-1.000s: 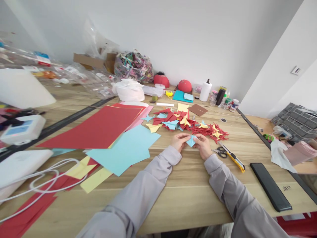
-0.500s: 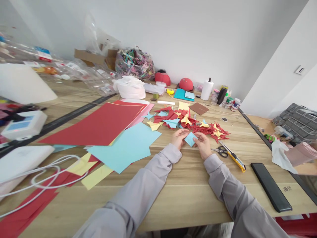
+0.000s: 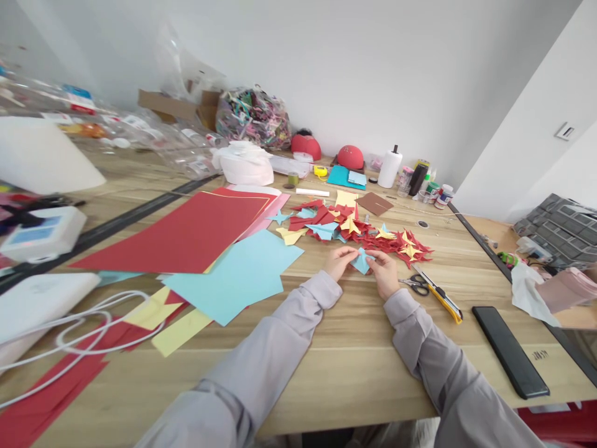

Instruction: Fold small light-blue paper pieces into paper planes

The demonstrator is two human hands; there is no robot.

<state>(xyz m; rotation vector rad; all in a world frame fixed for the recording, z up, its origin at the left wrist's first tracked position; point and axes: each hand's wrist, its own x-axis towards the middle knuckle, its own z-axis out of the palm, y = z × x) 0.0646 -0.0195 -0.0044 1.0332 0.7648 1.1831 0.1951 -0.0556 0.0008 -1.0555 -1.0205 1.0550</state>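
Note:
Between my two hands is a small folded piece of light blue paper (image 3: 361,262), held just above the wooden table. My left hand (image 3: 339,264) pinches its left edge between thumb and fingers. On the other side, my right hand (image 3: 384,274) is closed on its right edge. Just beyond lies a pile of folded paper pieces (image 3: 326,219) in red, yellow and light blue, some star-like. Scissors (image 3: 416,285) and a yellow utility knife (image 3: 441,297) rest to the right of my right hand.
Large red sheets (image 3: 186,233) and light blue sheets (image 3: 242,267) spread to the left, near a white cable (image 3: 84,333). A black phone (image 3: 510,351) lies at the right. Farther back stand a white bottle (image 3: 389,169), red domes (image 3: 350,157) and a stuffed plastic bag (image 3: 254,118).
The blue paper has gone from a flat diamond to a more folded, narrower shape with its top parts bent. My hands stay in nearly the same place.

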